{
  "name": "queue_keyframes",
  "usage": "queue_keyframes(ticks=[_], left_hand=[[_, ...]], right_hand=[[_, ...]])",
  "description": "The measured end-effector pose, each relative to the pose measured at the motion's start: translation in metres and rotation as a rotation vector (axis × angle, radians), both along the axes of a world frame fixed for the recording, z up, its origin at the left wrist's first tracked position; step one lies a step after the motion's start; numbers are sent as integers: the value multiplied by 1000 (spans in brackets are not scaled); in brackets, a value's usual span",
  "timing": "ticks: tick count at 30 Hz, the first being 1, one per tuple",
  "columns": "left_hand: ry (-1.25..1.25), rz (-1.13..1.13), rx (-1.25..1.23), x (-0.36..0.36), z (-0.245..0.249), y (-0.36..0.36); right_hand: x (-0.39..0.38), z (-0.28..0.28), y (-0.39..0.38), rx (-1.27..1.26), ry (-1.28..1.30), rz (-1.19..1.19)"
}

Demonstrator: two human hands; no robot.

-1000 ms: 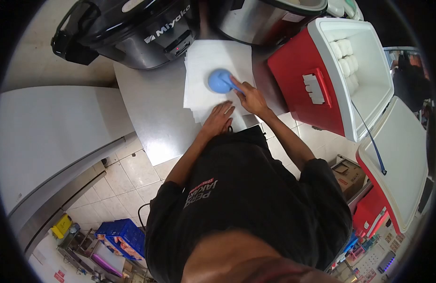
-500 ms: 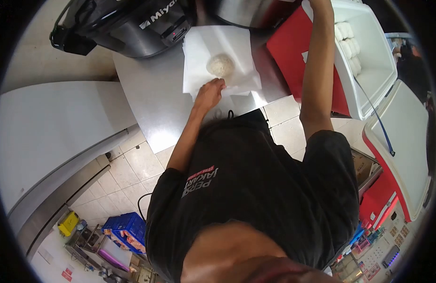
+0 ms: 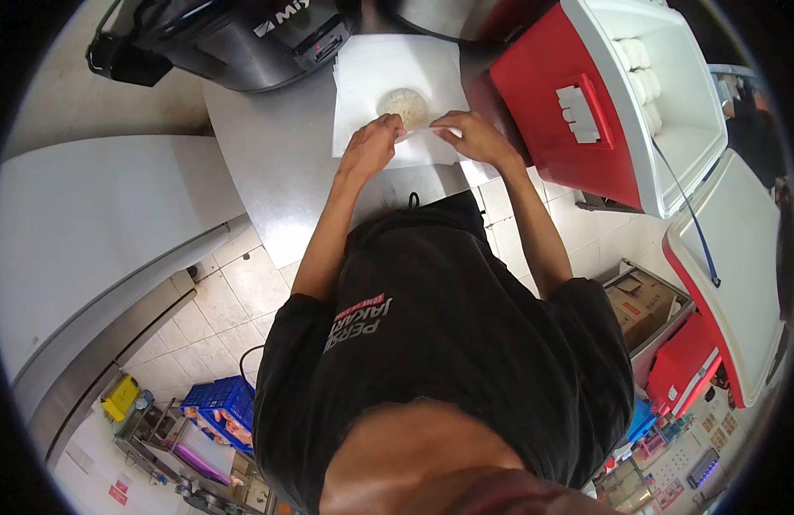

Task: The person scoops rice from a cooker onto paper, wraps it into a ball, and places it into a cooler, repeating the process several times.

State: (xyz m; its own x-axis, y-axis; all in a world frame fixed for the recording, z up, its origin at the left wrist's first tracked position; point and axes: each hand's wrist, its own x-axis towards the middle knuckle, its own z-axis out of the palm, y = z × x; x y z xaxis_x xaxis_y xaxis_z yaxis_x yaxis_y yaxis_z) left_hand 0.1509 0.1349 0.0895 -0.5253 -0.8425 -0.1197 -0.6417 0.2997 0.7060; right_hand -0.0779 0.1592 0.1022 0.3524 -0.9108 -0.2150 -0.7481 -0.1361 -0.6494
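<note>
A rounded mound of what looks like rice (image 3: pixel 403 105) lies on a stack of white paper sheets (image 3: pixel 363 73) on the metal table. My left hand (image 3: pixel 373 148) pinches the near edge of the top sheet, just below the mound. To its right, my right hand (image 3: pixel 476 137) grips the same edge, with thumb and fingers closed. Between the two hands that edge is raised slightly off the stack. My fingers cover part of the mound's near side.
A black rice cooker (image 3: pixel 242 51) stands at the back left, and a large metal pot (image 3: pixel 457 17) behind the paper. At right, an open red cooler (image 3: pixel 551 112) holds several white wrapped bundles (image 3: pixel 642 81). A white appliance (image 3: pixel 114 223) flanks the table (image 3: pixel 268 180) on the left.
My right hand has come down from the top edge beside the cooler to the paper's near edge. My left hand stays at the paper, whose edge is now raised between both hands.
</note>
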Motion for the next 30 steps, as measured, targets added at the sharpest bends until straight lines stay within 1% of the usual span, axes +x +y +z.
queue_keyframes(ticks=[1,2,4,8,10,15,17,18,19,20,21,22,23,25,26,27,28,29,30], left_hand=[[10,-11,-4,1,1,1],[21,-21,-10,2,2,1],[-3,-26,17,5,3,3],[-56,-51,35,3,-1,8],[-51,-55,19,-1,-2,8],[-13,-30,-37,-6,2,7],[60,-56,-60,3,10,14],[62,-54,-63,9,3,17],[14,-89,-145,16,-14,22],[-36,-123,-223,24,-32,27],[-36,-119,-222,33,-48,31],[-15,-130,-189,41,-59,32],[6,-141,-158,47,-70,32],[43,-103,-139,49,-65,33],[80,-70,-116,49,-62,37],[82,-71,-115,49,-48,37],[32,-60,107,49,-25,34],[-21,-46,328,49,-13,30],[-20,-43,327,51,-17,28]], right_hand=[[-4,-4,1,-8,-59,-32],[-8,-7,1,-9,-58,-33],[-7,2,4,140,-89,-82],[-4,3,8,166,-63,-36],[4,2,8,19,-53,-3],[3,-16,-2,-38,-117,-22],[-2,-24,0,-38,-149,-44],[-7,-30,3,-77,-76,5],[-11,-36,5,-117,-2,54],[-16,-46,9,-117,-1,56],[-21,-58,14,-188,-20,74],[-22,-61,15,-260,-39,93],[-23,-63,17,-260,-40,97],[-23,-59,27,-250,-150,4],[-25,-57,32,-247,-148,3],[-27,-54,34,-175,-155,-23],[-28,-51,36,-103,-163,-47],[-30,-53,38,-105,-163,-45],[-30,-54,39,-62,-262,-98]])
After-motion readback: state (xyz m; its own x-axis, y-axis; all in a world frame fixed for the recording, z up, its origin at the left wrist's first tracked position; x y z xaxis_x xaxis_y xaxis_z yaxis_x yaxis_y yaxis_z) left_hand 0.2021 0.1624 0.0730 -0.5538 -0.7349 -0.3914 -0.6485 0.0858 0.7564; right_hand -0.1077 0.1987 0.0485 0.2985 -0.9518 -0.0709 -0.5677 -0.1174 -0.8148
